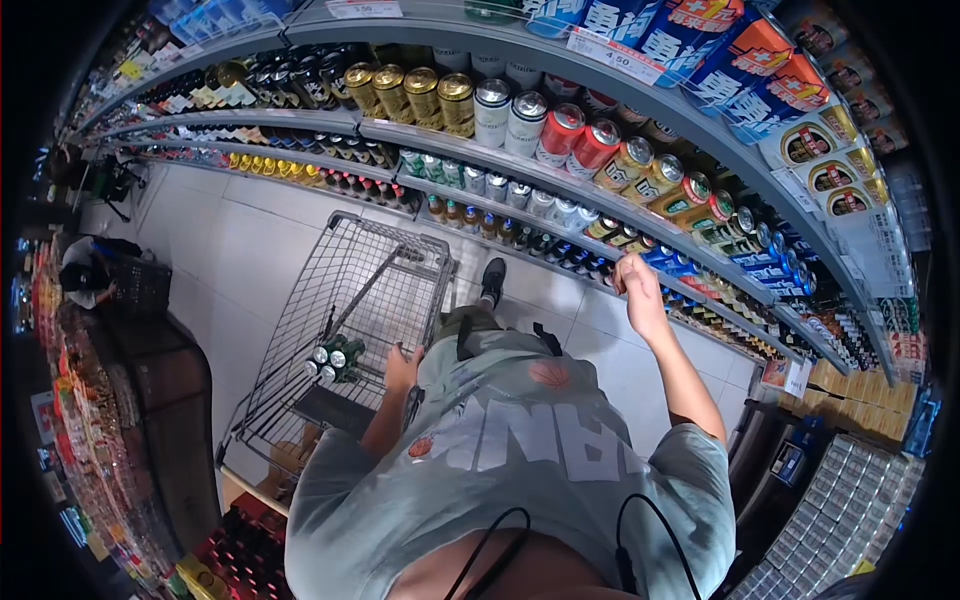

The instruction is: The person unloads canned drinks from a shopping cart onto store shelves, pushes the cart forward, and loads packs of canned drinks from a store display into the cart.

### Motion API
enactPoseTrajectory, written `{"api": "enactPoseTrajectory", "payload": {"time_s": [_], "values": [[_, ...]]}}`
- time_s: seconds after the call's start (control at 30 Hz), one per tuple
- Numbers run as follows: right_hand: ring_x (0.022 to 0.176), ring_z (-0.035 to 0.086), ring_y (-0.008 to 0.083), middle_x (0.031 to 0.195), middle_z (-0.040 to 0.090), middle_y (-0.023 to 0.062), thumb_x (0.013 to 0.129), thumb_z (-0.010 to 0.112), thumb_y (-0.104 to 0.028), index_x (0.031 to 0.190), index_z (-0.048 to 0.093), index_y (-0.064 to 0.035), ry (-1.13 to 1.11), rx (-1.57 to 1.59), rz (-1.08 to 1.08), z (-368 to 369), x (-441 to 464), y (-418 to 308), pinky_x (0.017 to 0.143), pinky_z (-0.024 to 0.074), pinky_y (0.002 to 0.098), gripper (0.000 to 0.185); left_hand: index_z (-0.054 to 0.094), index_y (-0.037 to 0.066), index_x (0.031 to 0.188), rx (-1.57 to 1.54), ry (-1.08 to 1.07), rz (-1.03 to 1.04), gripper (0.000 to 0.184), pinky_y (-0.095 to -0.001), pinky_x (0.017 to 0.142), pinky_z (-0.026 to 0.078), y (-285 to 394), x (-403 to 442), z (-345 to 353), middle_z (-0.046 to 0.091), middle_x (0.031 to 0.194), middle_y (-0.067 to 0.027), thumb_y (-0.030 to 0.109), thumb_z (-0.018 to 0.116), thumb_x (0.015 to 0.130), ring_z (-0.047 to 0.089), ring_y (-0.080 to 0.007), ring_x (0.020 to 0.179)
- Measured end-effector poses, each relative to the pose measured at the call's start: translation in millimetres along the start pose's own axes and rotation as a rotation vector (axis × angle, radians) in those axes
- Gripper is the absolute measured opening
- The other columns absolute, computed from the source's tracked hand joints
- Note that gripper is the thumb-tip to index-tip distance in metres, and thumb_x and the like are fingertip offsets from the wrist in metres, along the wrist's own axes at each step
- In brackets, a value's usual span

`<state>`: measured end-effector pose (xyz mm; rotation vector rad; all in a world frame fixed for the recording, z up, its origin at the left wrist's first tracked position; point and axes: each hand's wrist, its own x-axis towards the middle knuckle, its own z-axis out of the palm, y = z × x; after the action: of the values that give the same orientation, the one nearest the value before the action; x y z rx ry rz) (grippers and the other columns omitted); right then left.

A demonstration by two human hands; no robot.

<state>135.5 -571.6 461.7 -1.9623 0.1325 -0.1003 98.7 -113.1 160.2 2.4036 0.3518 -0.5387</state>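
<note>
My right hand (637, 277) is raised in front of the lower shelves of cans, its fingers curled together; whether anything is inside them is hidden. Down beside the shopping cart (440, 250) is my left hand (403, 368), with thumb and fingers apart and nothing between them. Several green cans (335, 357) with silver tops lie grouped in the cart. On the shelf above my right hand stand gold cans (420, 95), white cans (491, 118), red cans (560, 135) and yellow cans (625, 165).
Curved shelf edges (560, 175) run across the front. Blue packs (690, 45) sit on the top shelf. Stacked cans (840, 510) stand at the lower right. A person (85, 270) is at the far left beside a dark basket (140, 285). My shoe (493, 280) is on the tiles.
</note>
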Motion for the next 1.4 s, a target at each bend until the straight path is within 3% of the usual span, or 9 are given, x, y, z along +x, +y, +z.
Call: {"api": "enactPoseTrajectory", "payload": {"time_s": [0.23, 0.37, 0.4, 0.53, 0.6, 0.7, 0.9, 0.97, 1.4], "values": [[0.064, 0.052, 0.0116, 0.068, 0.054, 0.0027, 0.103, 0.037, -0.023, 0.086, 0.053, -0.0041, -0.026, 0.341, 0.192, 67.8, -77.7, 68.0, 0.063, 0.0411, 0.0261, 0.03, 0.055, 0.004, 0.128, 0.026, -0.016, -0.122, 0.068, -0.0455, 0.096, 0.045, -30.1, -57.3, 3.0, 0.061, 0.126, -0.0207, 0.062, 0.051, 0.091, 0.058, -0.0386, 0.115], [0.05, 0.05, 0.0143, 0.056, 0.051, 0.0073, 0.106, 0.032, -0.044, 0.063, 0.05, -0.0052, 0.011, 0.481, 0.249, 79.7, -109.2, 73.6, 0.047, 0.0395, 0.0264, 0.06, 0.065, 0.005, 0.111, 0.218, 0.005, -0.101, 0.061, -0.0491, 0.085, 0.049, -21.2, -85.1, -2.2, 0.068, 0.104, -0.0209, 0.06, 0.044, 0.095, 0.065, -0.0407, 0.099], [0.038, 0.041, 0.0135, 0.046, 0.043, 0.0053, 0.105, 0.034, -0.044, 0.052, 0.044, -0.0079, 0.137, 0.474, 0.282, 85.1, -114.8, 71.1, 0.038, 0.0327, 0.026, 0.065, 0.068, 0.005, 0.1, 0.256, 0.076, -0.063, 0.062, -0.0517, 0.079, 0.05, -22.2, -84.9, 2.8, 0.069, 0.094, -0.0213, 0.061, 0.042, 0.096, 0.066, -0.0424, 0.09], [0.033, 0.032, 0.0109, 0.042, 0.036, 0.0017, 0.105, 0.036, -0.044, 0.051, 0.039, -0.0114, 0.205, 0.391, 0.324, 85.2, -133.0, 106.3, 0.033, 0.0239, 0.0263, 0.063, 0.069, 0.005, 0.1, 0.326, 0.077, -0.034, 0.061, -0.0543, 0.076, 0.05, -34.8, -76.5, 9.4, 0.069, 0.088, -0.0247, 0.06, 0.041, 0.096, 0.065, -0.0451, 0.085], [0.031, 0.024, 0.0091, 0.041, 0.03, -0.0011, 0.105, 0.037, -0.044, 0.051, 0.033, -0.0144, 0.298, 0.691, 0.426, 96.2, -139.0, 115.6, 0.032, 0.0163, 0.0271, 0.062, 0.071, 0.007, 0.095, 0.377, 0.061, -0.04, 0.062, -0.0522, 0.077, 0.052, -37.2, -73.0, 6.6, 0.07, 0.089, -0.0223, 0.06, 0.039, 0.097, 0.067, -0.0434, 0.086], [0.033, 0.021, 0.0088, 0.042, 0.027, -0.0027, 0.105, 0.038, -0.044, 0.052, 0.03, -0.0156, 0.248, 0.748, 0.479, 113.3, -142.4, 116.4, 0.034, 0.0144, 0.0277, 0.06, 0.071, 0.005, 0.093, 0.341, 0.086, -0.026, 0.064, -0.052, 0.078, 0.052, -32.9, -72.6, -1.4, 0.069, 0.089, -0.0242, 0.059, 0.039, 0.097, 0.067, -0.0435, 0.087], [0.036, 0.02, 0.0094, 0.043, 0.026, -0.0025, 0.104, 0.039, -0.045, 0.054, 0.03, -0.0151, 0.199, 0.663, 0.455, 126.3, -125.4, 102.7, 0.037, 0.0154, 0.0287, 0.058, 0.071, 0.001, 0.089, 0.359, 0.123, -0.013, 0.067, -0.0522, 0.08, 0.051, -36.1, -58.7, -10.7, 0.068, 0.088, -0.0272, 0.059, 0.04, 0.097, 0.066, -0.0455, 0.087], [0.038, 0.025, 0.0087, 0.045, 0.03, -0.0023, 0.102, 0.043, -0.044, 0.054, 0.033, -0.0148, 0.278, 0.675, 0.476, 121.5, -124.4, 102.4, 0.037, 0.0171, 0.0277, 0.058, 0.071, 0.0, 0.088, 0.33, 0.101, -0.003, 0.066, -0.0524, 0.079, 0.051, -36.9, -59.2, -17.5, 0.067, 0.088, -0.0278, 0.058, 0.04, 0.097, 0.065, -0.0459, 0.086], [0.034, 0.02, 0.0091, 0.044, 0.025, -0.0036, 0.102, 0.043, -0.042, 0.06, 0.032, -0.0168, 0.559, 0.888, 0.595, 109.1, -177.8, 138.3, 0.032, 0.0153, 0.0271, 0.05, 0.07, -0.001, 0.087, 0.365, 0.132, 0.019, 0.069, -0.0525, 0.078, 0.051, -51.9, -31.9, -33.1, 0.067, 0.086, -0.0274, 0.061, 0.04, 0.096, 0.066, -0.0455, 0.085]]}}
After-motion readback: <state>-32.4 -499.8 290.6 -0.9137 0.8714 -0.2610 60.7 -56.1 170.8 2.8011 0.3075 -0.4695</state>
